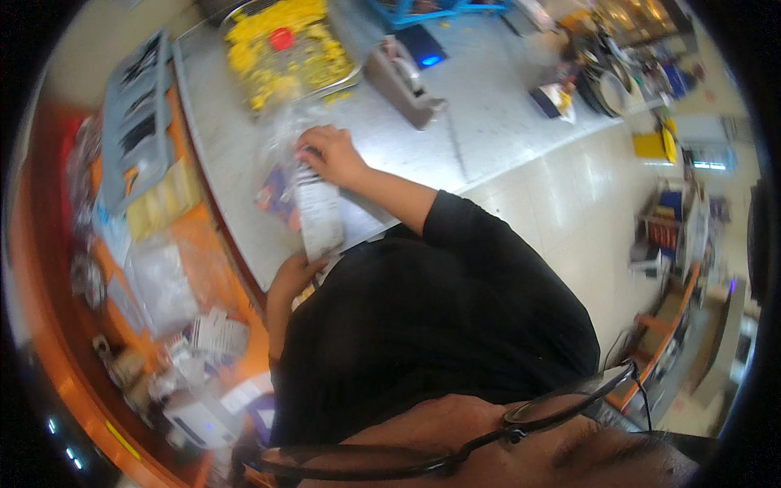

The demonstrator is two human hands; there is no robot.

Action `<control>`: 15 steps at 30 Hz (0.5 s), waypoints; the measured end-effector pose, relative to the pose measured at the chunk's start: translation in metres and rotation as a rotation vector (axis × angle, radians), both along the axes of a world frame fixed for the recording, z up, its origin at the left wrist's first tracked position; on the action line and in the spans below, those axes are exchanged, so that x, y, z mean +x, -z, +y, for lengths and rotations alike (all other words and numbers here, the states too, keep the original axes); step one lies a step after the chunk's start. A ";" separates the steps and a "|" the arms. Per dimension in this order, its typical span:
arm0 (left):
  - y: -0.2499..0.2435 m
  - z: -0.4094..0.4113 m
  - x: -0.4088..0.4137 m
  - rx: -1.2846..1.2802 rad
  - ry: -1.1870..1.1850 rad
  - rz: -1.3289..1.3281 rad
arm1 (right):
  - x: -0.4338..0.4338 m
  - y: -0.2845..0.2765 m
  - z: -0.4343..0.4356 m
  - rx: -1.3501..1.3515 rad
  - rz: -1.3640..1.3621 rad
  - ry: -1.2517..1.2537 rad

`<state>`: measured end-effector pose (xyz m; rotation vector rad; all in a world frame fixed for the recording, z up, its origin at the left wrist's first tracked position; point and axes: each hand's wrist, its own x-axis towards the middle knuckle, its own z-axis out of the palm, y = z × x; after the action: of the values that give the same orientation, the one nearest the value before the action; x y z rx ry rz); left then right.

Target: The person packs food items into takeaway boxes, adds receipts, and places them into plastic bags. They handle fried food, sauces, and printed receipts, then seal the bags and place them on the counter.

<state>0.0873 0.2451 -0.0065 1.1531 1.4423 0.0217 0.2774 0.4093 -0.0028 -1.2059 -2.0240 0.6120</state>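
A long white printed paper strip (320, 213) lies over a clear plastic bag with purple and orange print (279, 194) on the metal tabletop (464, 131). My right hand (329, 154) pinches the strip's far end, beside the crumpled clear part of the bag; a small dark patch shows beneath its fingers. At the near end, close to my body, my left hand (295, 276) holds the strip between thumb and fingers. Beyond the bag stands a metal tray of yellow pieces (329, 55) with a round red thing (281, 39) on them.
A grey tape dispenser (399, 82) stands beyond my right hand, near a dark device with a blue light (421, 47). To the left, an orange shelf (210, 244) bears a grey compartment tray (137, 122), a yellow stack (163, 198) and clear plastic bags (165, 287). A white device (204, 418) sits lower left.
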 end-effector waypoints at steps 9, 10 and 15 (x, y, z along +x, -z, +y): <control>-0.081 0.014 0.029 -0.194 -0.164 0.051 | 0.302 -0.009 0.013 0.329 0.083 0.870; -0.084 0.017 0.046 -0.200 -0.176 0.008 | 0.347 -0.003 0.019 0.364 0.045 0.970; -0.095 0.059 0.158 -0.090 -0.071 -0.193 | 0.548 0.033 0.051 0.021 0.065 1.321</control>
<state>0.2457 0.3038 0.0881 0.9983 1.3000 0.1140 0.8257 0.4607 -0.0363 -2.0678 -0.7981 -0.0496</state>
